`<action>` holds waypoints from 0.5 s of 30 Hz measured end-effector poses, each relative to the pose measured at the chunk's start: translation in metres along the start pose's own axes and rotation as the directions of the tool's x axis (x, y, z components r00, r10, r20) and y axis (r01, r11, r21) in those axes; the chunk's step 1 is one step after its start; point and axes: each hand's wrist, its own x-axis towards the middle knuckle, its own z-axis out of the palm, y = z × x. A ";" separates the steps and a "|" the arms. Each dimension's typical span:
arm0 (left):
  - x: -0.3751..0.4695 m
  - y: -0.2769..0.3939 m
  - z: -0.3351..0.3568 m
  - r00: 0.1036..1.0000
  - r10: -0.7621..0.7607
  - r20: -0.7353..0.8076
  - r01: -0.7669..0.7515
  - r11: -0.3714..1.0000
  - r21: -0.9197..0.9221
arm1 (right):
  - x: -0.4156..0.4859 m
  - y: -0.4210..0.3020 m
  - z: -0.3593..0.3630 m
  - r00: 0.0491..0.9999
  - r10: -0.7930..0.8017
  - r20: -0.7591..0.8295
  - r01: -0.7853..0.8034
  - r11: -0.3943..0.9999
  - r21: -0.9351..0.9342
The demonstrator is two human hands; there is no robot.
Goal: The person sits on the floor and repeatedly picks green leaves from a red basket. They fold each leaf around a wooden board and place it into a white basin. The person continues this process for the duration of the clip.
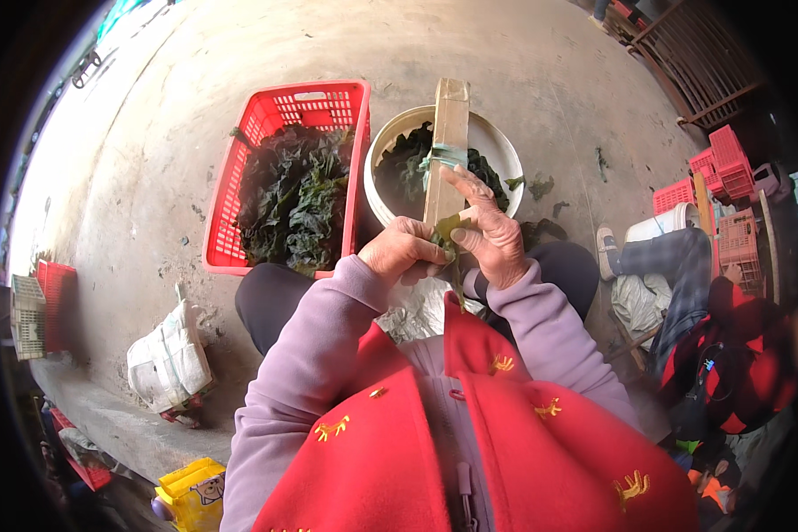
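A piece of green seaweed [447,234] is pinched in my left hand [407,250], its strip hanging down between my wrists. My right hand [489,229] is at the seaweed's other side, thumb beside it and fingers raised over a wooden board [449,113]. Pale green cord [447,157] is wrapped around the board, which lies across a round white tub [379,193] holding dark seaweed [405,163]. Left of the tub, a red plastic crate [361,153] is heaped with dark green leafy seaweed [299,199].
A white sack bundle [169,359] and stacked crates [56,306] stand at the left. At the right sits another person [718,359] beside a white bucket [662,223] and red crates [731,163]. Seaweed scraps [540,187] lie on the concrete floor [558,100].
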 end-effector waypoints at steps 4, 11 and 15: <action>0.001 0.005 0.005 0.982 0.148 0.116 -0.127 0.977 -0.171 | -0.009 0.002 0.003 0.929 0.319 0.190 -0.371 0.795 0.480; -0.005 0.007 0.016 0.940 0.271 -0.209 -0.217 0.945 0.245 | -0.027 0.030 0.012 0.760 0.639 0.113 -0.501 0.466 0.729; -0.002 0.002 0.023 0.675 0.735 0.061 -0.477 0.372 0.797 | -0.029 0.050 0.003 0.671 0.663 0.331 -0.593 0.212 0.777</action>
